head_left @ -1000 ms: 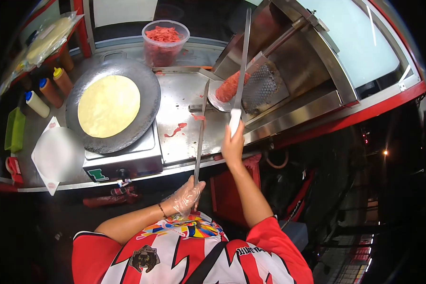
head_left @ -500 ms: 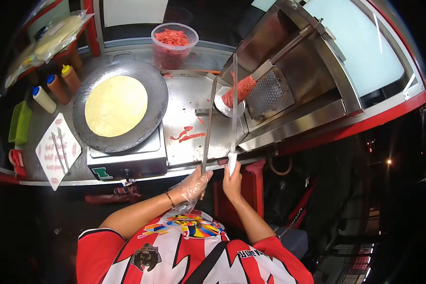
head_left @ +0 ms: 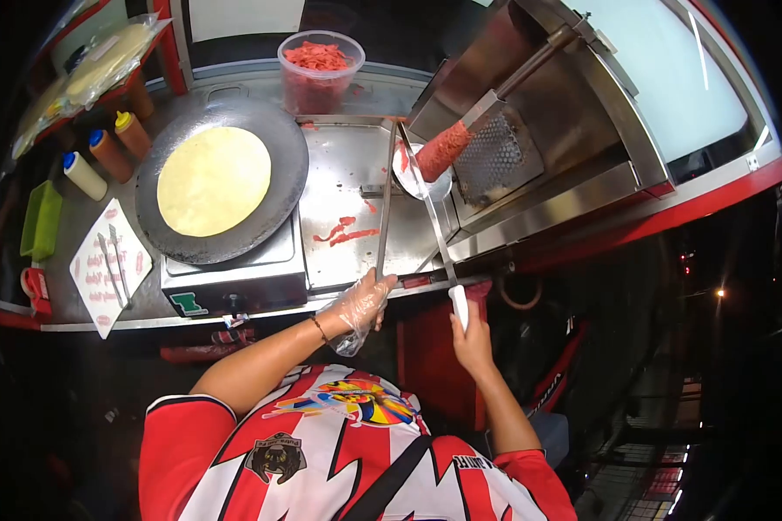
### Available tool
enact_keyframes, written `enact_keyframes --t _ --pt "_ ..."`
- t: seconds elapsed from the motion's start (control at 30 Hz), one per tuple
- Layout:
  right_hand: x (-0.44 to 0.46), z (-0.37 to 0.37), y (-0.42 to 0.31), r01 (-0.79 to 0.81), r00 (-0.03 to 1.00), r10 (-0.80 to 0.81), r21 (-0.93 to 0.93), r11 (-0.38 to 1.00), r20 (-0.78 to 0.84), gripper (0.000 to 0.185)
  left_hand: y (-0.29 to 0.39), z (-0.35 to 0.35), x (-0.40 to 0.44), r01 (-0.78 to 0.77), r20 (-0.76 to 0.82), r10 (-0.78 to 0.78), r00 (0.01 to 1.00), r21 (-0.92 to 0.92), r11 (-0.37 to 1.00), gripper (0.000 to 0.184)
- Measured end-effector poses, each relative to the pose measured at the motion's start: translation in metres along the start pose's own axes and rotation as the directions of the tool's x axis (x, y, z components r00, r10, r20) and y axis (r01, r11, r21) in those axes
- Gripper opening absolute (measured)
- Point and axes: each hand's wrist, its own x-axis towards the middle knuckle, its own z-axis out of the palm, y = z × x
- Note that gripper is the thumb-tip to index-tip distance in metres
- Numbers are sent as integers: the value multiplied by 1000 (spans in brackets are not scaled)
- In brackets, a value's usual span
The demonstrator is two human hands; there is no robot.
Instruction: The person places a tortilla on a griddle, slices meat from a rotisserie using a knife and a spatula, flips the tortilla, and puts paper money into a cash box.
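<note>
My left hand (head_left: 362,304), in a clear plastic glove, is closed round the lower end of a long metal rod (head_left: 384,217) that points away over the steel tray (head_left: 326,187). In my right hand (head_left: 472,339) is the white handle of a long knife (head_left: 439,234). Its blade slants up and left, the tip close to the rod's far end. Red meat on a spit (head_left: 444,149) lies beyond the blade, over a round white plate (head_left: 439,187). Thin red meat strips (head_left: 354,236) lie on the tray.
A yellow flatbread (head_left: 214,181) lies on the round black griddle (head_left: 291,178) at left. Behind the tray stands a tub of red shreds (head_left: 320,87). Sauce bottles (head_left: 110,156), a green tray (head_left: 40,222) and tongs on white paper (head_left: 91,282) are further left. The metal grill housing (head_left: 565,204) is at right.
The knife has swung from beside the meat to a slant with its tip by the rod. My right hand has moved down and right; another meat strip lies on the tray.
</note>
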Motion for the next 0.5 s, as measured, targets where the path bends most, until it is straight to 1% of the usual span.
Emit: enact_keyframes --t 0.07,0.1,0.13,0.2,0.27,0.3,0.33,0.4,0.5 --pt "10 -11 -11 70 997 -68 79 994 -28 31 0 1 -3 -5 6 6 1000 -41 999 43" --pt "12 -15 -20 62 998 -59 94 994 -35 32 -7 5 -7 -27 9 28 1000 -35 999 44" --pt "16 -17 -32 53 998 -48 110 993 -40 33 -11 8 -17 -34 26 33 999 11 999 50" --pt "32 -7 -46 12 997 2 177 984 -78 35 -15 11 -49 -91 89 85 992 74 993 46" --pt "53 12 -55 -49 988 86 270 962 -127 36 -23 9 -75 -97 148 87 985 56 994 42" --pt "69 22 -57 -8 980 65 293 956 -188 35 -30 6 -77 -32 133 26 991 41 999 39" --pt "86 31 -61 36 968 44 311 950 -246 35 -32 2 -73 -32 130 25 991 47 998 39" --pt "117 34 -85 188 922 -93 226 956 -377 35 -34 -2 -67 -21 119 15 993 47 999 39" --pt "159 41 -93 184 912 -88 207 961 -401 37 -32 19 -65 -11 95 7 995 47 999 42"
